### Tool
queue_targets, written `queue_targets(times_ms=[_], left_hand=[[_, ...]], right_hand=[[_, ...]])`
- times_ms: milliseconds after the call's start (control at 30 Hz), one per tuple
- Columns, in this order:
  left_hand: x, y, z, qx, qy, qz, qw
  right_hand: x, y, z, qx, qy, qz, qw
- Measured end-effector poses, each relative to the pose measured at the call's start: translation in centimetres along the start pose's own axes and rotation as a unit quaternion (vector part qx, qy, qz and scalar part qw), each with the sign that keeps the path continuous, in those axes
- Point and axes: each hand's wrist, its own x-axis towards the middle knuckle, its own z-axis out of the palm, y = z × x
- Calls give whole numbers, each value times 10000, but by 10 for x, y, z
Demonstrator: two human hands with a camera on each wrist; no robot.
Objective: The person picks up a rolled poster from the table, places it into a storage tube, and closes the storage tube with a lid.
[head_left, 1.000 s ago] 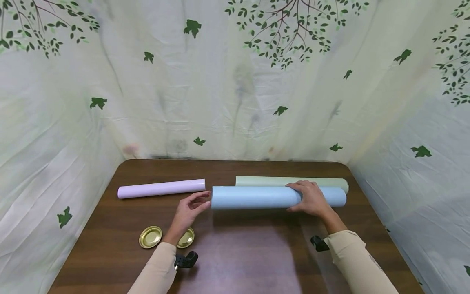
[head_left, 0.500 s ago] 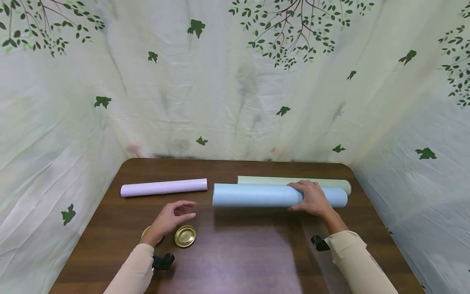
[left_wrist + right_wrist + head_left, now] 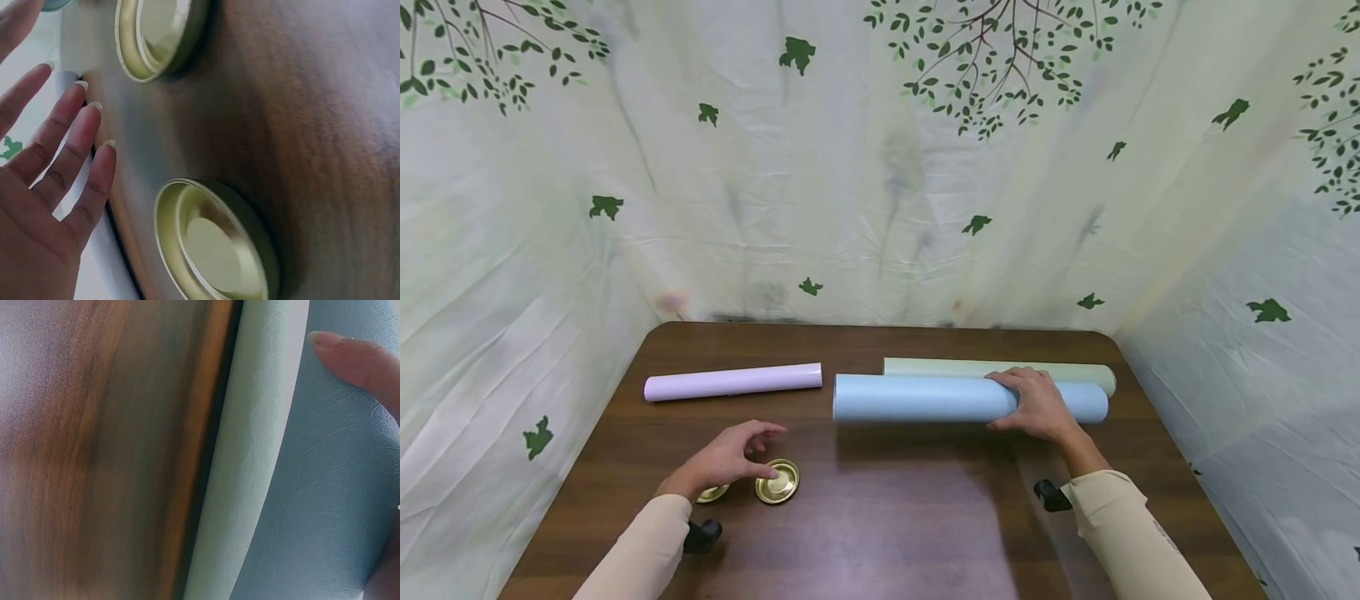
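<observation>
My right hand (image 3: 1036,406) is gripping a pale-blue, leather-textured roll (image 3: 917,398), ideally without denting it. My left hand (image 3: 730,454) is hovering empty.

Bright tabletop glare, softer wrist views

The head view is bright and mostly even, the pale curtain (image 3: 850,175) well lit. Milky glare covers the near middle of the table (image 3: 917,533), with a darker band to its right. A soft shadow spreads below the near side of the blue roll (image 3: 917,398), pointing to light from above. Both wrist views are dimmer and hazy, with smeared wood grain; the green roll (image 3: 247,456) looks bowed.
</observation>
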Motion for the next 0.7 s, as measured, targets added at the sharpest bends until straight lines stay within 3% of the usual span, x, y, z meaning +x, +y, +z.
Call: queue_targets(times_ms=[233,400,700], left_hand=[[0,-4,7,176,-267,171,9993],[-1,-6,15,-82,-357,125,9992],[-6,-5,30,374,-11,417,9984]], right_hand=[[0,2,-1,15,42,22,10000],[-2,2,-1,26,-3,48,10000],[-4,1,-2,-38,-69,65,9999]])
